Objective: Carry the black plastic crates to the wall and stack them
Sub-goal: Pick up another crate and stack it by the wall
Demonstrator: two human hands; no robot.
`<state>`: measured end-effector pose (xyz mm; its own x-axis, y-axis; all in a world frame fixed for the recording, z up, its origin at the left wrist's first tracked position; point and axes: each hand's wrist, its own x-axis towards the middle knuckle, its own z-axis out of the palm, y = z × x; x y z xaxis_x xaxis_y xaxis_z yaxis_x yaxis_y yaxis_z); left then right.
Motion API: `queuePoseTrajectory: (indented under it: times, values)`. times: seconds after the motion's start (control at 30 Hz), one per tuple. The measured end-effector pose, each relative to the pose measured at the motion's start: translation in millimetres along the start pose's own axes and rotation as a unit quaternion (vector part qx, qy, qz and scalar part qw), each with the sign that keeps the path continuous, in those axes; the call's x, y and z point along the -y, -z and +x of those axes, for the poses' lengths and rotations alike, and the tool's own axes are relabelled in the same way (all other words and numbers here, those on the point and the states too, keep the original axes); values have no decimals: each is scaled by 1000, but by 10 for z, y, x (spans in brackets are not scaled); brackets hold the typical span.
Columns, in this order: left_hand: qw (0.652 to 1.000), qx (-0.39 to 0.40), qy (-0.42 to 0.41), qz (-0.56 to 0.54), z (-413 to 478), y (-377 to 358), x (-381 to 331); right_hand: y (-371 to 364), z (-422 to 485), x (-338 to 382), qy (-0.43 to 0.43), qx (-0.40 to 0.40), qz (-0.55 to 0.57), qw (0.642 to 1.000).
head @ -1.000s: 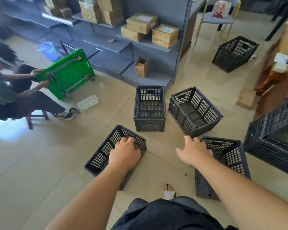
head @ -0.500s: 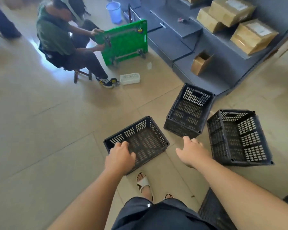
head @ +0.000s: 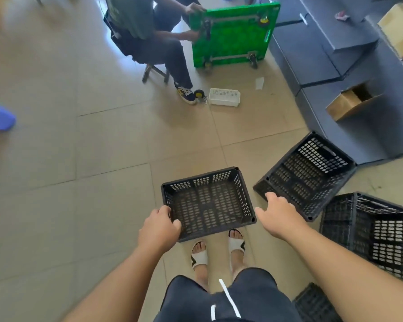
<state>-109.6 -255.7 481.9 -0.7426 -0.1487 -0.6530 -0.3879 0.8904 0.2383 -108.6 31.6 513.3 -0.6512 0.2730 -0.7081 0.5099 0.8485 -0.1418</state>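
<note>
Crate (head: 207, 201) swung nearer, left grip (head: 159, 228) clasping rim, right grip (head: 278, 214) spread empty, three other crates (head: 307, 173).

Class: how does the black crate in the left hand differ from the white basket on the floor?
The black crate is gripped by the left hand; the white basket lies untouched. The crate is dark and looks larger; the basket is pale, smaller. Both are perforated, rectangular.
</note>
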Motion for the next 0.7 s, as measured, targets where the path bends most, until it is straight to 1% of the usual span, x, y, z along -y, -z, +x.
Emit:
queuePoseTrajectory:
  times: [0.17,0.33,0.5,0.7]
  values:
    - [998,-4,62,-11,251,-175,55,4,589,78,15,34,15,999]
    - [994,17,103,-40,691,-532,206,-155,1260,24,-3,41,23,999]
    - [988,37,134,-65,1275,-970,423,-599,1918,-70,-38,50,27,998]
    - [982,29,156,-103,2159,-1596,699,-1286,2751,-174,-67,52,39,996]
